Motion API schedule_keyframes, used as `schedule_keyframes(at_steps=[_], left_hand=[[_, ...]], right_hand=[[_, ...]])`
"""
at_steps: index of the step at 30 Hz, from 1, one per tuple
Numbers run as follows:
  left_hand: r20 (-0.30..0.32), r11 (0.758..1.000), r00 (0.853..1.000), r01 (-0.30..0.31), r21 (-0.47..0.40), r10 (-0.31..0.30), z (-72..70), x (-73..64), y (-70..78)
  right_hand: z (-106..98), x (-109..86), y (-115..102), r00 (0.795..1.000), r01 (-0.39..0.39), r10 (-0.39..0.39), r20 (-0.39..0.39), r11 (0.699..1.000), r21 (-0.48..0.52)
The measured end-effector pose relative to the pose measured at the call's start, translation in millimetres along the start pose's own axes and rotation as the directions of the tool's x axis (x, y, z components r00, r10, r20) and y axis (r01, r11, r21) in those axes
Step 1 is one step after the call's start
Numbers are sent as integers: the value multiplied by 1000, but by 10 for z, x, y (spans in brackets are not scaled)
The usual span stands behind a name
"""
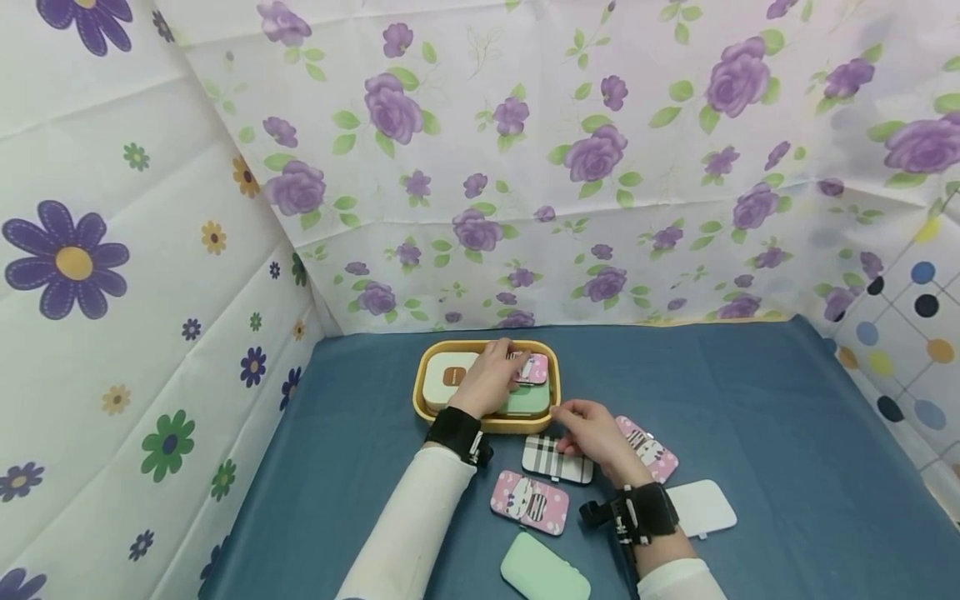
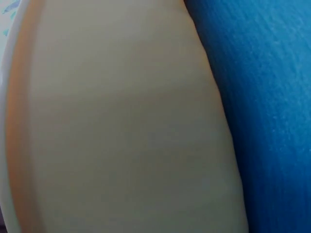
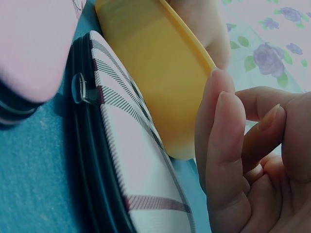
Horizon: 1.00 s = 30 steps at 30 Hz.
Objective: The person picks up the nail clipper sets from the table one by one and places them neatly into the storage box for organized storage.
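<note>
— Hands, two. Condition?

— Left hand: in over the yellow tray, fingers over the left part of one pink case; pinch or plain touch, cannot tell. Right hand: apart from the left, fingertips at the tray's right front rim; grip or light touch, likewise cannot tell.

— Possible faults, with causes?

— First, judged likeliest: a slip of the pink case off the green case beneath, from an uneven push across a smooth-looking lid. Second: a tilt or shove of the tray, from too much pressure at one end by the right fingertips. Third: a nudge to the plaid case, from a low dip of the right fingers.

— Pink case, place relative to hands?

— Directly under the left fingers, right half of the tray, on top of the green case. Relative to the right hand: near, inside the rim, farther forward and slightly left; no contact.

— Remainder, outward?

— Tray, left half: one cream case. Just in front of the tray: plaid case, partly below the right fingers. Beside the right hand: second pink case, partly hidden. By the right wrist: white case. Nearer the body: third pink case, then mint case. Under all: blue cloth.
</note>
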<state>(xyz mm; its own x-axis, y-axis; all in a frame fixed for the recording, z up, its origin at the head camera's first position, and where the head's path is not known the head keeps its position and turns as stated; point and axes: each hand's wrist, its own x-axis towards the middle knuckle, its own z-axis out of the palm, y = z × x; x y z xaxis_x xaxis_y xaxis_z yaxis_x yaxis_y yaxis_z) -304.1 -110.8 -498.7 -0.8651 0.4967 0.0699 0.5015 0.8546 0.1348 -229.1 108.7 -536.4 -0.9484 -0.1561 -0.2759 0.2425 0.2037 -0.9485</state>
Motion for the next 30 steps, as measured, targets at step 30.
schedule_keyframes(at_steps=[30], left_hand=[[-43, 998, 997, 61, -13, -61, 42, -45, -4]], right_hand=[[-10, -16, -6, 1000, -3, 3, 7, 1000, -3]])
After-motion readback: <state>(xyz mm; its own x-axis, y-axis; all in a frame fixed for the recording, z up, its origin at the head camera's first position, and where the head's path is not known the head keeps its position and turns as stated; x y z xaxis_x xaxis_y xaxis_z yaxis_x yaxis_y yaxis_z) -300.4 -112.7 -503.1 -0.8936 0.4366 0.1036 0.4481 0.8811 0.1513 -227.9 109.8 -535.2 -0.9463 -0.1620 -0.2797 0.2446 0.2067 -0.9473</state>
